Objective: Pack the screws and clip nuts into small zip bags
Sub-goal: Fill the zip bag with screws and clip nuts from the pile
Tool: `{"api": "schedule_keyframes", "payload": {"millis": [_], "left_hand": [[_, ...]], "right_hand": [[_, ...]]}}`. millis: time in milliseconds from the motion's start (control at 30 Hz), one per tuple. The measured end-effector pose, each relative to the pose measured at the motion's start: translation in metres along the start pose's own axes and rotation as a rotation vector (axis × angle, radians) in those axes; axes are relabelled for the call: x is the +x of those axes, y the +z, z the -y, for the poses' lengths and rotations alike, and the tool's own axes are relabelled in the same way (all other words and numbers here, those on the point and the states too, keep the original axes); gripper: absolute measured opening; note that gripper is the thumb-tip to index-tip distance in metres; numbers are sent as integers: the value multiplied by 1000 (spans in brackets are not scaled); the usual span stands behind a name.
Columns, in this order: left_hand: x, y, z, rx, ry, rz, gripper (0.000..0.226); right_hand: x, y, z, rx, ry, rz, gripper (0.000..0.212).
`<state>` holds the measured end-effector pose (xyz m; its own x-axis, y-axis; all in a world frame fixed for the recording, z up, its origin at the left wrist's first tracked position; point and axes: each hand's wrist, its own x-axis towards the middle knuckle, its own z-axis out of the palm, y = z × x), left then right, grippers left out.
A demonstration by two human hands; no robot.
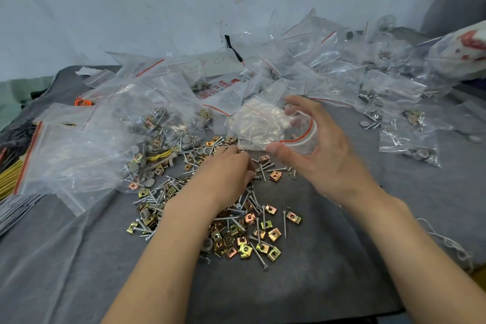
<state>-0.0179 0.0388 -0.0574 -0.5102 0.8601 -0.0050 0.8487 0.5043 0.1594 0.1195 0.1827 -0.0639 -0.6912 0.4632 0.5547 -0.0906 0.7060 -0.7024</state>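
Now the small zip bag (pixel 257 123) is in the right hand (pixel 323 155), lifted just above the worktop (pixel 302 297). The thumb is under its red-striped mouth and the curved fingers are over it, so the mouth stands open toward the person. Just beside it, the left hand (pixel 226 171) lies palm down on the loose pile of screws (pixel 284 223) and clip nuts (pixel 293 217). Its fingers are curled into the pile, and I cannot tell if they hold anything. The pile lies on the grey cloth of the worktop, mixed with some grey round caps (pixel 150 183). Many empty clear bags (pixel 310 60) are heaped behind. Some filled bags (pixel 410 144) lie to the right, well apart. A bigger bag (pixel 79 160) is on the left.
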Motion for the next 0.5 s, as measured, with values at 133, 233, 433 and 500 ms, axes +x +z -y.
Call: {"api": "schedule_keyframes", "payload": {"millis": [133, 233, 433, 500], "left_hand": [[-1, -1, 0, -56, 12, -28, 13], [-4, -1, 3, -144, 48, -65, 8], [-10, -25, 19, -710, -42, -346, 4], [-10, -30, 20, -882, -48, -380, 6]], "right_hand": [[0, 0, -1, -7, -1, -6, 73], [0, 1, -1, -4, 0, -9, 72], [-1, 1, -1, -26, 5, 9, 72], [-1, 1, 0, -41, 5, 20, 72]]}}
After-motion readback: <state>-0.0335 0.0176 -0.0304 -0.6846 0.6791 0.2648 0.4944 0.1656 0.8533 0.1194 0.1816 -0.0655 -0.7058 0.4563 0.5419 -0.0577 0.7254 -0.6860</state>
